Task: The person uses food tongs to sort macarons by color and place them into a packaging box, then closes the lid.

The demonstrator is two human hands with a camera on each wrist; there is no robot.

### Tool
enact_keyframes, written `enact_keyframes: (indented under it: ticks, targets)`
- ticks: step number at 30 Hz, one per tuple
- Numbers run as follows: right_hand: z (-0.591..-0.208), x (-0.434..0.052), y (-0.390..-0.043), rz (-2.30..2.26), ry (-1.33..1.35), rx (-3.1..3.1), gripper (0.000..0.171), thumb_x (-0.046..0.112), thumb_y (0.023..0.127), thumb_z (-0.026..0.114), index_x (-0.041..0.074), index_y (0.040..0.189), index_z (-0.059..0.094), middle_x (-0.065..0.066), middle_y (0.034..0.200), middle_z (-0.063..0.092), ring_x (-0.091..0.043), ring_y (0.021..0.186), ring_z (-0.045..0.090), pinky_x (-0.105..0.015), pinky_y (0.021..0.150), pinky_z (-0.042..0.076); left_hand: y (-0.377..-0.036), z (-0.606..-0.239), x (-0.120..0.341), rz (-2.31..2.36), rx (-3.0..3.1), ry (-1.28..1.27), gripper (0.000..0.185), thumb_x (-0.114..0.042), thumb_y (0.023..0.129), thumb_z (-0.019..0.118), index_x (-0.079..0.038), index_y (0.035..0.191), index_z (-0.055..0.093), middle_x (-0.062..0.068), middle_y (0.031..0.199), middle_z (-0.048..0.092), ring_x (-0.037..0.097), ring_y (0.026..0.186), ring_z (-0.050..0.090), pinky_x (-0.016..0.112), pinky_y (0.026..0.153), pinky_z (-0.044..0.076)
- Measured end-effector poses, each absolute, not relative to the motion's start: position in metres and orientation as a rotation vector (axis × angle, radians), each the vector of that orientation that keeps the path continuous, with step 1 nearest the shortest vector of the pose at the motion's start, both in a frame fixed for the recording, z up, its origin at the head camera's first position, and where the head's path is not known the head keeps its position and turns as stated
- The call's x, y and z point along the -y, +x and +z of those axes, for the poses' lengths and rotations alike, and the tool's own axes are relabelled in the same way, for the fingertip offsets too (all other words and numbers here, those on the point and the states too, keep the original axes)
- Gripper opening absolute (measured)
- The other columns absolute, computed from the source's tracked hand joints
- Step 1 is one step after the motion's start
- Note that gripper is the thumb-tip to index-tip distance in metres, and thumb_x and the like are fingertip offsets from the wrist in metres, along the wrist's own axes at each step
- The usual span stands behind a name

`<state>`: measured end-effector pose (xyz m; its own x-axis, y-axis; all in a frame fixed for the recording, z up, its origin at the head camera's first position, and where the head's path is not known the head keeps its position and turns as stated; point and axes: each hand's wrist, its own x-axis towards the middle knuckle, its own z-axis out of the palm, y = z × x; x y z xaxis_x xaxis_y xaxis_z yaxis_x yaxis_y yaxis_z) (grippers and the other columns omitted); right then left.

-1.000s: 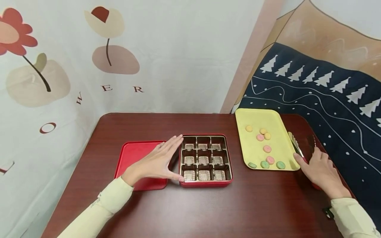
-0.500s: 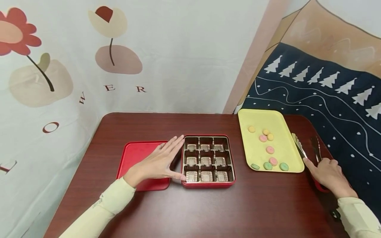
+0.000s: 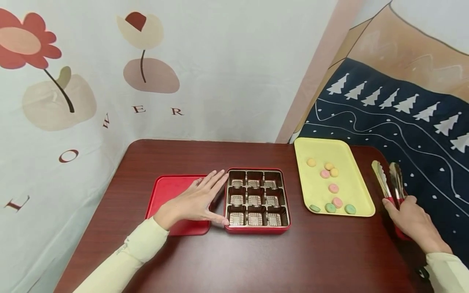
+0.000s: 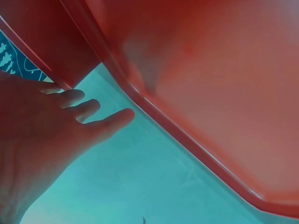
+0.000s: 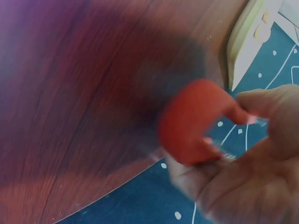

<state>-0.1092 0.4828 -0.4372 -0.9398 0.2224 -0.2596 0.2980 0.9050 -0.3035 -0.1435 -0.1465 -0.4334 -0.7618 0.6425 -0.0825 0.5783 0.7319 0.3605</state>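
Observation:
My left hand stands with fingers spread at the left side of a red box. Its fingertips and thumb are at the box's edge. Inside the box is a brown-gold insert of small square compartments, with nothing in them. Beneath that hand and wrist lies a red lid, its corner large in the left wrist view. At the table's right edge my right hand grips metal tongs by their red handles, the tips spread apart and pointing away. The bent red handle end shows blurred in the right wrist view.
A yellow tray lies between the box and the tongs. Several macarons, yellow, pink and green, are scattered on it. Printed curtains hang behind the brown table, and a dark blue one runs along its right side.
My right hand has closed on the tongs' handles and shifted right, and the tongs now stand apart from the tray, more plainly seen. The left hand stays at the box.

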Motion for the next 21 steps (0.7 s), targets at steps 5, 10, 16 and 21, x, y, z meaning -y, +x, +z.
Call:
enact_keyframes:
  ticks: [5, 10, 16, 21]
  targets:
    - [-0.439, -0.476, -0.103, -0.506, 0.195, -3.083, 0.071, 0.047, 0.111, 0.058, -0.018, 0.134, 0.041, -0.035, 0.098, 0.058, -0.049, 0.076, 0.062, -0.052, 0.057, 0.049, -0.143, -0.43, 0.146, 0.462, -2.706, 0.947, 0.137, -0.086, 0.081, 0.074, -0.007, 0.176, 0.014, 0.017, 0.181, 0.013, 0.045, 0.164, 0.014, 0.077, 0.12, 0.027]
    - [-0.438, -0.461, -0.106, -0.513, -0.028, -3.155, 0.067, 0.047, 0.108, 0.067, -0.007, 0.145, 0.05, -0.035, 0.114, 0.064, -0.05, 0.09, 0.064, -0.063, 0.067, 0.052, -0.144, -0.426, 0.145, 0.441, -2.666, 0.891, 0.139, -0.086, 0.082, 0.074, -0.009, 0.176, 0.008, 0.018, 0.181, 0.012, 0.046, 0.164, 0.014, 0.077, 0.12, 0.025]
    - [-0.44, -0.443, -0.113, -0.506, -0.182, -3.157, 0.075, 0.046, 0.105, 0.073, -0.01, 0.151, 0.052, -0.044, 0.138, 0.058, -0.06, 0.112, 0.061, -0.078, 0.086, 0.049, -0.144, -0.418, 0.142, 0.413, -2.625, 0.819, 0.141, -0.085, 0.08, 0.077, -0.013, 0.177, 0.004, 0.019, 0.181, 0.011, 0.046, 0.164, 0.011, 0.077, 0.122, 0.022]
    - [-0.443, -0.438, -0.114, -0.504, -0.226, -3.19, 0.069, 0.042, 0.103, 0.076, -0.009, 0.147, 0.059, -0.042, 0.132, 0.063, -0.058, 0.105, 0.066, -0.075, 0.08, 0.052, -0.145, -0.416, 0.14, 0.413, -2.604, 0.802, 0.143, -0.086, 0.079, 0.077, -0.016, 0.177, 0.002, 0.018, 0.181, 0.011, 0.045, 0.165, 0.011, 0.076, 0.123, 0.02]
